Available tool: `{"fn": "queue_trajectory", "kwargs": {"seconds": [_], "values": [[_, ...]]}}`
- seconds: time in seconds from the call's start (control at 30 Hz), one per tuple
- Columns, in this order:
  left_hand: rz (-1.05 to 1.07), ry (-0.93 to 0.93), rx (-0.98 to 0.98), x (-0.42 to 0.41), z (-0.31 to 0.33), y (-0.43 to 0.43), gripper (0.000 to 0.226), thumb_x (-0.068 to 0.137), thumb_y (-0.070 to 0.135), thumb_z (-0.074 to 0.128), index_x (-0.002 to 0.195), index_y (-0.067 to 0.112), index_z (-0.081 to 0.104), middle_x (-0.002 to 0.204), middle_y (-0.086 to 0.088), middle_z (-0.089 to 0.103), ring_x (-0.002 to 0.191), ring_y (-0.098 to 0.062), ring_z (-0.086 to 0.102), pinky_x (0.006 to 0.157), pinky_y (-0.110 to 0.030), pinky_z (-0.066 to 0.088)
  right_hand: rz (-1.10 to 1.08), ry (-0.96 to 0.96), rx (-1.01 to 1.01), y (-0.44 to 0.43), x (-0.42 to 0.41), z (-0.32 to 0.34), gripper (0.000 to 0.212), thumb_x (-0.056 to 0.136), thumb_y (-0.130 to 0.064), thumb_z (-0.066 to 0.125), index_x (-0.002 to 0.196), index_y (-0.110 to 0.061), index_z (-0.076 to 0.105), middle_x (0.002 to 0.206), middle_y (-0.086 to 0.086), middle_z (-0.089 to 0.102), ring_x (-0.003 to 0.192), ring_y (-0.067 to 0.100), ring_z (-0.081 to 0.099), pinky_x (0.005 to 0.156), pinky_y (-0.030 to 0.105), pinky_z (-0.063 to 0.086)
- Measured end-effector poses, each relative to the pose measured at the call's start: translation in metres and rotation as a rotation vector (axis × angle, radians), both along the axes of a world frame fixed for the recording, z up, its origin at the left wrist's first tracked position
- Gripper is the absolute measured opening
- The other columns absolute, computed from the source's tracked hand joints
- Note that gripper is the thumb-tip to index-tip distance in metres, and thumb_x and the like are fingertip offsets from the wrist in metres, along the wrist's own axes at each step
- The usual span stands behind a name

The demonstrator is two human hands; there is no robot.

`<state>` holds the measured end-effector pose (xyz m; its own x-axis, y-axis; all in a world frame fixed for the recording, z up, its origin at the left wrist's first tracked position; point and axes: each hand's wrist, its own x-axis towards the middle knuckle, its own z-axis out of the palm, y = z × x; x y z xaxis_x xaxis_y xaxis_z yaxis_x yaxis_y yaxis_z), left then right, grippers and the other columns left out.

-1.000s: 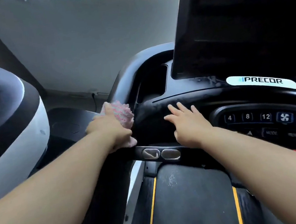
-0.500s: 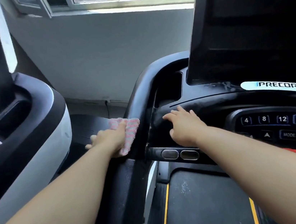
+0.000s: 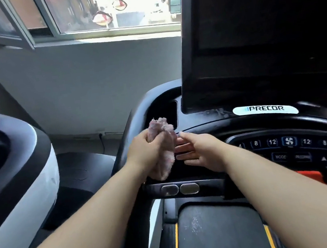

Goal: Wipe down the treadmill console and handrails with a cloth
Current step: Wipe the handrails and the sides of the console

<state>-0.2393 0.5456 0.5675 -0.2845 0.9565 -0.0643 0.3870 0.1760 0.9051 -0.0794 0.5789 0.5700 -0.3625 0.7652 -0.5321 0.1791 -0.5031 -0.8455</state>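
Gripping bunched pink cloth (image 3: pixel 164 144), left hand (image 3: pixel 145 153) fingers curled round it; right hand (image 3: pixel 200 152) fingers straight, touching cloth.

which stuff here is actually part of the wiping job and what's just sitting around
In the job: pink cloth, left hand gripping it, right hand, treadmill console, handrail.
Just around: neighbouring machine, window, wall cable.

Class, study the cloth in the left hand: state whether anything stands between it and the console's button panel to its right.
The open right hand does: it lies just right of the cloth, fingers at its edge, in front of the button panel. The left hand grips the cloth.
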Motion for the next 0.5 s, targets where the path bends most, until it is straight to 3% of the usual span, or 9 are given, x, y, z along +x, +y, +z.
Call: {"fn": "queue_trajectory", "kwargs": {"seconds": [0.07,0.13,0.2,0.27,0.37,0.43,0.5], "values": [[-0.086,-0.261,0.032,0.026,0.014,0.017,0.024,0.073,0.036,0.072,0.093,0.023,0.067,0.088,0.003,0.074,0.087,-0.019,0.069,0.083,-0.037,0.055,-0.061,0.14,0.011,0.0,0.023,0.013,0.017,0.094,-0.03,0.055,0.101,-0.019,0.066,0.089,0.002,0.068,0.08,0.016,0.064,0.083,0.029,0.05],[-0.146,-0.372,0.034,0.055,0.023,0.034,0.032,0.069,0.034,0.072,0.099,0.024,0.066,0.096,-0.002,0.074,0.093,-0.021,0.07,0.089,-0.042,0.055,-0.132,0.195,0.074,0.0,0.05,0.024,0.02,0.09,-0.016,0.061,0.109,-0.014,0.064,0.09,0.003,0.068,0.078,0.016,0.062,0.084,0.031,0.051],[-0.198,-0.454,0.029,0.092,0.032,0.048,0.017,0.076,0.024,0.071,0.093,0.022,0.07,0.096,-0.005,0.074,0.092,-0.021,0.07,0.092,-0.044,0.053,-0.235,0.159,0.14,-0.001,0.082,0.032,0.023,0.085,-0.01,0.067,0.108,-0.01,0.064,0.087,0.006,0.069,0.077,0.018,0.064,0.08,0.036,0.054],[-0.219,-0.482,0.015,0.132,0.04,0.058,0.005,0.081,0.017,0.071,0.083,0.017,0.075,0.089,-0.009,0.074,0.084,-0.018,0.07,0.09,-0.044,0.055,-0.32,-0.041,0.276,-0.003,0.119,0.035,0.01,0.082,-0.013,0.072,0.09,-0.011,0.067,0.079,0.006,0.071,0.068,0.019,0.067,0.061,0.03,0.054],[-0.299,-0.414,0.012,0.194,0.05,0.066,0.006,0.077,0.015,0.07,0.078,0.014,0.076,0.083,-0.007,0.075,0.079,-0.018,0.069,0.083,-0.041,0.056,-0.427,-0.425,0.51,-0.008,0.181,0.035,0.016,0.078,-0.029,0.072,0.082,-0.014,0.073,0.077,0.002,0.073,0.076,0.019,0.068,0.069,0.033,0.053],[-0.381,-0.437,0.004,0.239,0.054,0.068,0.007,0.076,0.016,0.07,0.076,0.019,0.076,0.082,-0.002,0.074,0.079,-0.017,0.069,0.076,-0.031,0.057,-0.565,-0.518,0.563,-0.016,0.224,0.038,0.02,0.079,-0.031,0.067,0.082,-0.012,0.072,0.066,-0.002,0.063,0.066,0.013,0.058,0.062,0.029,0.045],[-0.46,-0.433,-0.016,0.287,0.055,0.071,0.017,0.085,0.008,0.063,0.081,0.021,0.073,0.079,0.003,0.071,0.072,-0.009,0.064,0.06,-0.018,0.051,-0.705,-0.568,0.55,-0.023,0.271,0.039,0.023,0.08,-0.034,0.065,0.079,-0.011,0.072,0.06,-0.001,0.056,0.061,0.012,0.053,0.059,0.027,0.041]]}}
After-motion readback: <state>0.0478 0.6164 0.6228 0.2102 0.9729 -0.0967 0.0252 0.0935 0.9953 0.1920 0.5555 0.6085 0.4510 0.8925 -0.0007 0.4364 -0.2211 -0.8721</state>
